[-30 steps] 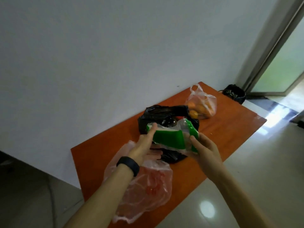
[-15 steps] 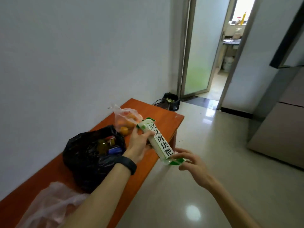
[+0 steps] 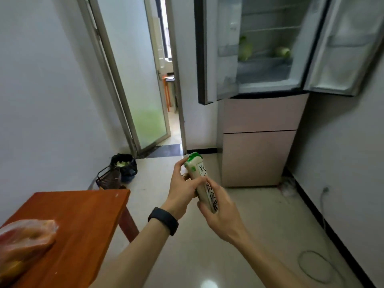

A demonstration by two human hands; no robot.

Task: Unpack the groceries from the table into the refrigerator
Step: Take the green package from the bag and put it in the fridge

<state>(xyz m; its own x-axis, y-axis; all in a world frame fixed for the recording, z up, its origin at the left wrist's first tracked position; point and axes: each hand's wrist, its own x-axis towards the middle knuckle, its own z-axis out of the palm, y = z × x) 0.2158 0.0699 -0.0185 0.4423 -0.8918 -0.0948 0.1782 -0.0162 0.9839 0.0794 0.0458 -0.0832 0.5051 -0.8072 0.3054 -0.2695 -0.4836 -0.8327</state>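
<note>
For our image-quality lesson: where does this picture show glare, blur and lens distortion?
Head view: a glare spot on the floor at the bottom edge. Head view: the bag on the table is smeared; the print on the pack is readable. Head view: the wide lens tilts the door frame and fridge.

A green-and-white packet (image 3: 200, 179) is gripped by both hands (image 3: 182, 192) (image 3: 220, 213) before the open refrigerator (image 3: 268, 59), beside the bench (image 3: 83, 221).

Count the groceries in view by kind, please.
Green-and-white packet, held: 1
Green cabbages in the refrigerator: 2
Plastic bag of fruit on the table: 1
Total: 4
</note>
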